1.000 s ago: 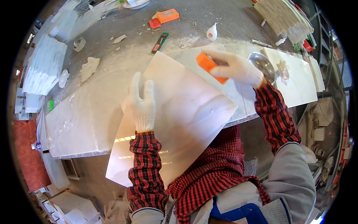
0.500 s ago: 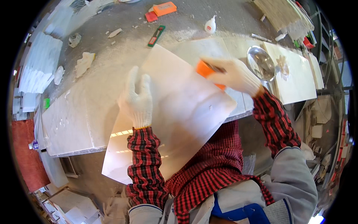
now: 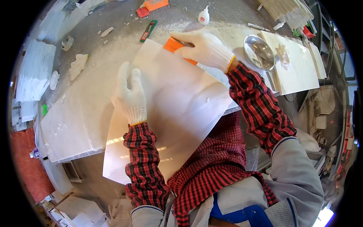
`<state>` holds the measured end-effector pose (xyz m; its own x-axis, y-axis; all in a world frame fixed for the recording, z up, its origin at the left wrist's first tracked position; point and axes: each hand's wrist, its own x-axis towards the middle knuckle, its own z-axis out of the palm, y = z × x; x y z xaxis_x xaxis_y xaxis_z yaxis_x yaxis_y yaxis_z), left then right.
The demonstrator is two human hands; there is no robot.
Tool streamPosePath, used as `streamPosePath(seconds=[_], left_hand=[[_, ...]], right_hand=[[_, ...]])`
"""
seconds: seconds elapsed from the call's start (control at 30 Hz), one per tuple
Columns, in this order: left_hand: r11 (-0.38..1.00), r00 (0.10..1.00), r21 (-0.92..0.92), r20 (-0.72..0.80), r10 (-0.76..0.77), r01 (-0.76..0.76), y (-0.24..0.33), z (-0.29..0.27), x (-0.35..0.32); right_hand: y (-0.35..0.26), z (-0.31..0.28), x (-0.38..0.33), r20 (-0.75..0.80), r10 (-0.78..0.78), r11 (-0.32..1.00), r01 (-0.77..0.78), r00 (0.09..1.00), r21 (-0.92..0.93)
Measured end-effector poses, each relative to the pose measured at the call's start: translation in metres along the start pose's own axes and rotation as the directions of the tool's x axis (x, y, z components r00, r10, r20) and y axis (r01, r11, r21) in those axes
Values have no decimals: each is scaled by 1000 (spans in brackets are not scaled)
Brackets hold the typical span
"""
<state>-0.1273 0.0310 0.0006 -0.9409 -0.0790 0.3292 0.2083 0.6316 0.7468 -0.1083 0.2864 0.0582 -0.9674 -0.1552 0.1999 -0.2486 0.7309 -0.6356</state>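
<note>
A large glossy off-white stone tile (image 3: 181,102) lies at an angle across the bench, its near corner overhanging the front edge. My left hand (image 3: 130,92), in a white knit glove, rests at the tile's left edge with fingers stretched out and the thumb apart. My right hand (image 3: 208,49), gloved the same way, is closed round an orange block (image 3: 177,49) at the tile's upper right edge. Part of the block is hidden by the glove and the tile. Whether the block touches the edge, I cannot tell.
Behind the tile lies a green-and-red tool (image 3: 148,31), with a white squeeze bottle (image 3: 203,16) farther right. A metal bowl (image 3: 259,53) stands beside pale slabs (image 3: 298,72) at right. An orange box (image 3: 155,4) and stone scraps (image 3: 78,65) lie on the dusty bench.
My right hand has moved left and upward along the tile's upper right edge with the orange block. My left hand stays at the tile's left edge. The whole view has shifted slightly.
</note>
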Motion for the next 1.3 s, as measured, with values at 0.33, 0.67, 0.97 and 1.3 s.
streamPosePath(seconds=[0.33,0.67,0.97,1.3], left_hand=[[1000,1000,-29,-12,-4,4,-1,2,-2],[999,999,54,-49,0,3,-1,-6,-2],[997,999,75,-30,-24,26,-5,-2,0],[984,978,3,-113,178,-179,-22,9,2]], right_hand=[[-2,-10,-19,113,121,993,-122,986,-3],[36,-38,-73,-48,236,960,-241,970,-144],[41,6,-21,-310,-102,819,-97,945,-565],[-62,121,-17,-436,-260,933,108,862,-343]])
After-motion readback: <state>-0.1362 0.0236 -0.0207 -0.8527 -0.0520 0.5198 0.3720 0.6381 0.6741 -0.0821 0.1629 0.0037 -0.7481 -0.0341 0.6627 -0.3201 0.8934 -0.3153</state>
